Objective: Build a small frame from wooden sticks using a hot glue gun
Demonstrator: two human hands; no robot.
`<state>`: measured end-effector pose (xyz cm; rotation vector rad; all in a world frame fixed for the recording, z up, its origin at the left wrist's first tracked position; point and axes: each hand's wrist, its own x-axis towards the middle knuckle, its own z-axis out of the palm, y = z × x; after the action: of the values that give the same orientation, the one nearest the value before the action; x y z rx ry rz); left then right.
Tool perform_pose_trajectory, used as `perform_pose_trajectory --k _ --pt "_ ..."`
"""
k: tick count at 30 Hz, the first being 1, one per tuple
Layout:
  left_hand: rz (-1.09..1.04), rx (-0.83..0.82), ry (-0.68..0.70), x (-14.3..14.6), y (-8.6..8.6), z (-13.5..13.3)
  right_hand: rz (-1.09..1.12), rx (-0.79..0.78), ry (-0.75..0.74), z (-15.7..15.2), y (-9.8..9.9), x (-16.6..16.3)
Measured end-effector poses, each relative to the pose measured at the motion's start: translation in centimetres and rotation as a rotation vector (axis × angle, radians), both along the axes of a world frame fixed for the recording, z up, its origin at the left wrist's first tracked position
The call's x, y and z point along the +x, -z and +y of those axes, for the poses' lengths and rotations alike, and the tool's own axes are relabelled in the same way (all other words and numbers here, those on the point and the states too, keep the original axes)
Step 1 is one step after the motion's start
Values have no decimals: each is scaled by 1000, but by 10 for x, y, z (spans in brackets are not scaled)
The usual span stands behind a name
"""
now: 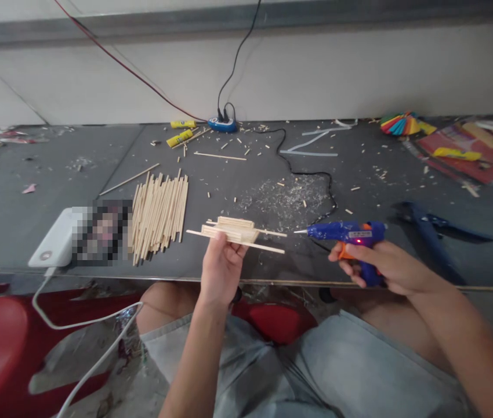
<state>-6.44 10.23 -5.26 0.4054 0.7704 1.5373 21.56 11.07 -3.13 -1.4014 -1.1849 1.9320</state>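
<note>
My left hand [223, 267] is closed on a small wooden stick model [235, 232], held just above the table's front edge. Long thin sticks jut out from both its sides. In my right hand [377, 264] is a blue hot glue gun [331, 230], with a finger at its orange trigger and a red light lit on its body. The nozzle points left toward the model, a short gap from the stick ends. A pile of wooden sticks [159, 212] lies on the table to the left of my left hand.
A white power bank [57, 238] with a cable lies beside a blurred phone-like object [105, 232]. Dark blue pliers-like cutters [438, 232] rest at right. Behind are a blue power socket [221, 124], yellow glue tubes [180, 138], clear glue sticks [310, 153] and scattered stick offcuts.
</note>
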Motion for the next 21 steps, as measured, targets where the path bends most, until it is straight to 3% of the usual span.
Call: perform_pose_trajectory --k 6,9,12,16,18,21 --pt "23 27 -104 -27 5 16 -92 -172 20 35 3 25" --pt "24 34 -134 -35 13 20 -242 -140 47 54 4 38" --pt "29 33 -158 -40 23 22 -476 50 95 71 0 48" --pt "15 20 -190 -43 34 25 -947 475 218 77 -18 40" --pt "4 21 -224 -43 37 27 -990 592 121 70 -27 22" --pt "-8 41 -277 -42 39 30 -901 736 -149 54 -28 -14"
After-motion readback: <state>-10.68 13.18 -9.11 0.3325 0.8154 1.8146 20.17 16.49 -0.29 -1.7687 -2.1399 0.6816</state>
